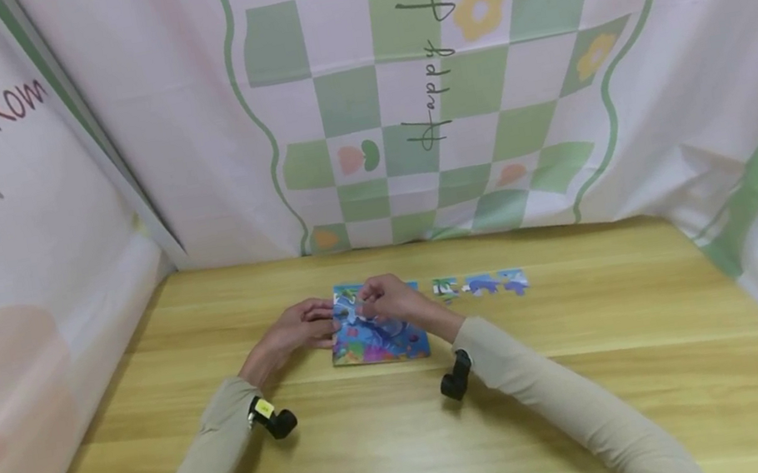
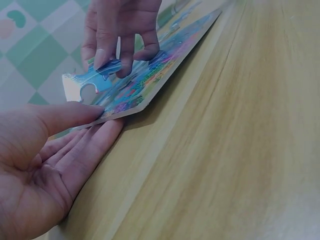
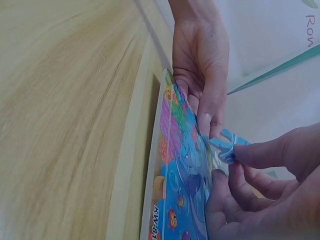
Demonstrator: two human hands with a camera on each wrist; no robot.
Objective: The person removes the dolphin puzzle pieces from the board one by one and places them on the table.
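Observation:
A colourful sea-themed puzzle board (image 1: pixel 376 347) lies on the wooden table. The left hand (image 1: pixel 298 328) holds its left edge, the thumb on top and the fingers at the rim and underneath in the left wrist view (image 2: pixel 65 150). Above the board the right hand (image 1: pixel 394 301) pinches a blue puzzle piece (image 2: pixel 92 82) between thumb and fingers, tilted over the surface. In the right wrist view, the piece (image 3: pixel 227 145) is close to the left thumb, and other fingers of the right hand (image 3: pixel 270 185) touch the board (image 3: pixel 175 165).
Several loose puzzle pieces (image 1: pixel 485 284) lie in a row right of the board, towards the back of the table (image 1: pixel 387 455). Behind the table hangs a checked green-and-white curtain (image 1: pixel 415 95), with further fabric at both sides.

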